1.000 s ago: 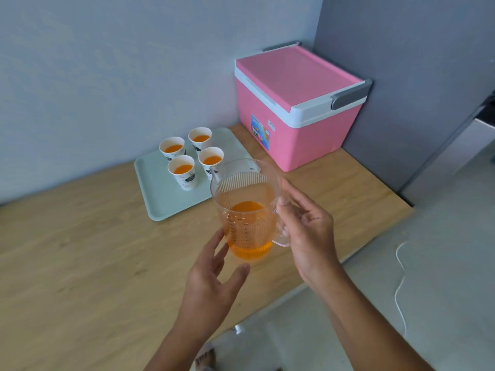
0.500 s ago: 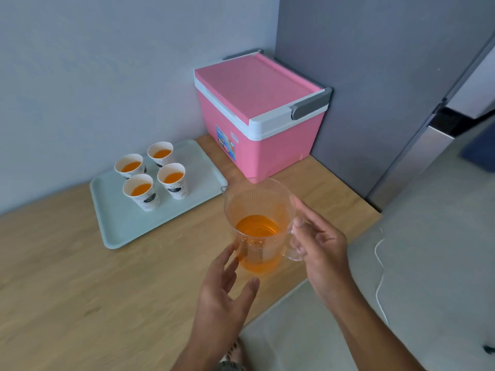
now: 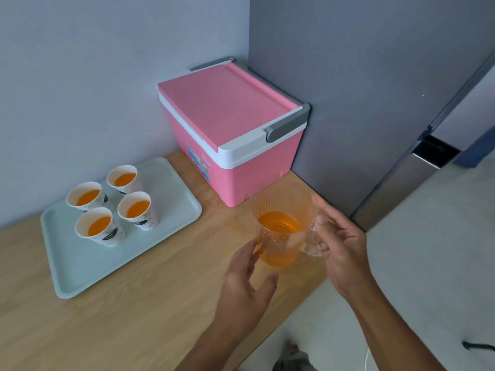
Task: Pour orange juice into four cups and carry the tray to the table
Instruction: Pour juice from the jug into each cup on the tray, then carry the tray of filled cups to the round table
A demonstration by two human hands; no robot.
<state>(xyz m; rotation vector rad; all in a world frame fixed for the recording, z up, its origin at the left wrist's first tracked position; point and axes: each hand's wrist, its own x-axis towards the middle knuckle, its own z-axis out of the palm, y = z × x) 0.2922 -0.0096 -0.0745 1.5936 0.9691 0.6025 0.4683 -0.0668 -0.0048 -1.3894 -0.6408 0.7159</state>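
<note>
Hands flanked an upright jug [image 3: 280,231] near the counter's right edge, right hand [image 3: 340,245] gripping its handle, left hand [image 3: 247,277] spread beside it, while the tray [image 3: 80,271] holding four filled cups [image 3: 112,207] lay well left, nearer the left hand.

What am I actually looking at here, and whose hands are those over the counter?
There is no machine: a person wears a camera on the head, looking down at their own bare hands. On the wooden counter lies a pale green tray with four paper cups, each holding orange juice. Behind it stands a closed pink cooler box. The right hand is at the handle of a clear pitcher that is partly full of juice; whether it grips is unclear. The left hand is open beside its base.
</note>
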